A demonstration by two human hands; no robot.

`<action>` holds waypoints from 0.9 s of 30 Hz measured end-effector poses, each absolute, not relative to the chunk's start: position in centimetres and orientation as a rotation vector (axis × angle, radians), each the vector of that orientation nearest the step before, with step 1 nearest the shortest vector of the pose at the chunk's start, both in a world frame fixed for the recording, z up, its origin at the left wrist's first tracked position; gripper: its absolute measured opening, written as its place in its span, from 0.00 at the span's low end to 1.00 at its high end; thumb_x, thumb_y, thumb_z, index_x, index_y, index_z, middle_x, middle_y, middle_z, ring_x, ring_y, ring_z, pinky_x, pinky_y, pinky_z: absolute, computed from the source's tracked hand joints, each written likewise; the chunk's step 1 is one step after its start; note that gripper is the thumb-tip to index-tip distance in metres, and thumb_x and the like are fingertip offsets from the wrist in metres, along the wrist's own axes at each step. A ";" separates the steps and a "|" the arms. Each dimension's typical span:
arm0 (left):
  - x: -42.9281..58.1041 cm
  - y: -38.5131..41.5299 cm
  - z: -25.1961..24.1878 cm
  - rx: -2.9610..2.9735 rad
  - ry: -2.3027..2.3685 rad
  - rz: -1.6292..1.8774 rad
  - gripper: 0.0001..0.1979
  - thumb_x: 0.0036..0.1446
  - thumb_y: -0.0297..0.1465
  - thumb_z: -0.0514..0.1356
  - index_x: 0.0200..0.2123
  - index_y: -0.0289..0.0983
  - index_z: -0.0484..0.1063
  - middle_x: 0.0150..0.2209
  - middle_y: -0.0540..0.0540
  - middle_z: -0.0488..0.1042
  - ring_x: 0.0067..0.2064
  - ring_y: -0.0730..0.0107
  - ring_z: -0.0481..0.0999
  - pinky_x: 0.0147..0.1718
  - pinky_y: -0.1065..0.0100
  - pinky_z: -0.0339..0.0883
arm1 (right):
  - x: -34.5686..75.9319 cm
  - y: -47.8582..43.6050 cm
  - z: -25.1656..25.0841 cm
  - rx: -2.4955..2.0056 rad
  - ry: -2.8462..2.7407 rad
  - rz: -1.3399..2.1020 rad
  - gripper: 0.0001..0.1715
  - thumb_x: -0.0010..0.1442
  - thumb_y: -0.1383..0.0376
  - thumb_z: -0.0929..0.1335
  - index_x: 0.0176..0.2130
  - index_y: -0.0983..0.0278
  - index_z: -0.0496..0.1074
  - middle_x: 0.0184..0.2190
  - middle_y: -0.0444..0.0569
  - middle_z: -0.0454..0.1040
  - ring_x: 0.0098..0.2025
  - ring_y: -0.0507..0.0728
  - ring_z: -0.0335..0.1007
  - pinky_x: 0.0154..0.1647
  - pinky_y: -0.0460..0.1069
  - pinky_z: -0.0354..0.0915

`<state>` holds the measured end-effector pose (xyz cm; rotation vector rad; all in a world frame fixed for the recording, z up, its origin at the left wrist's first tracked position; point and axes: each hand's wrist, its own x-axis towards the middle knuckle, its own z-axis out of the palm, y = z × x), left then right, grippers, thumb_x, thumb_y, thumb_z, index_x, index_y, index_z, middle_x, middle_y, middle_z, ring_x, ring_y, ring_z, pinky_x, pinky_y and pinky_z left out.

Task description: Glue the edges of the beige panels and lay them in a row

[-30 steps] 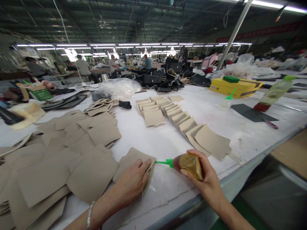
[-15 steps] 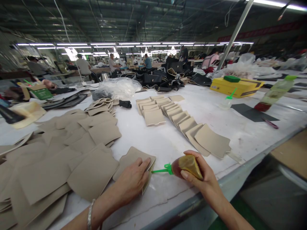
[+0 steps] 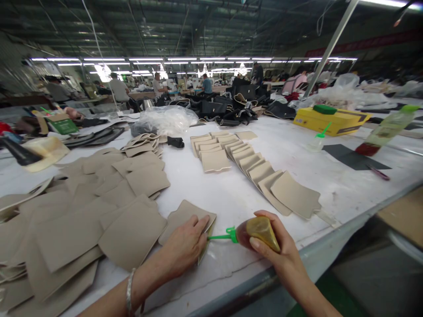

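My left hand lies over a small beige leather-like panel, gripping it near its right edge with the fingers curled. A yellowish strip of the piece shows beside those fingertips; the thumb is hidden. Wrapped around a squeeze bottle is my right hand. The bottle holds amber-brown liquid and is tilted on its side. Its thin green nozzle points left, and the tip meets the panel's edge by my left fingers. Loose beige panels are heaped to the left of my left hand.
Overlapping rows of beige panels fan across the white table. Farther right are a yellow box, a small green-tipped bottle and a large tilted bottle. Plastic wrap and black bags lie behind.
The view has shifted slightly, so the table items appear a little farther right. Both hands keep their holds, and the nozzle tip stays at the panel's edge.
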<state>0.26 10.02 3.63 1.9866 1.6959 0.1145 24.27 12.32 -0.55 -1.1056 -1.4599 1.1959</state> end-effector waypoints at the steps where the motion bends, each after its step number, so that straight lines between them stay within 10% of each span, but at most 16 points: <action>1: 0.3 10.0 3.6 1.986 1.696 0.111 0.23 0.65 0.33 0.42 0.61 0.37 0.59 0.45 0.41 0.68 0.46 0.62 0.72 0.51 0.63 0.62 | 24.2 12.5 -0.6 -1.114 -1.452 1.165 0.30 0.54 0.53 0.74 0.51 0.57 0.62 0.35 0.43 0.69 0.36 0.58 0.68 0.37 0.50 0.64; 23: -3.9 11.8 3.2 1.826 2.148 0.376 0.24 0.59 0.35 0.51 0.57 0.33 0.64 0.52 0.36 0.68 0.49 0.57 0.71 0.49 0.61 0.62 | 27.5 14.3 -0.8 -0.771 -0.141 1.797 0.20 0.52 0.52 0.72 0.40 0.61 0.80 0.39 0.53 0.80 0.37 0.57 0.78 0.40 0.47 0.74; 27: -6.1 14.1 2.5 1.639 2.115 0.354 0.18 0.46 0.30 0.59 0.43 0.34 0.70 0.33 0.46 0.73 0.37 0.63 0.72 0.35 0.67 0.62 | 28.2 15.2 -2.2 -0.574 0.002 1.947 0.26 0.51 0.46 0.70 0.42 0.59 0.80 0.35 0.55 0.81 0.32 0.58 0.78 0.34 0.50 0.75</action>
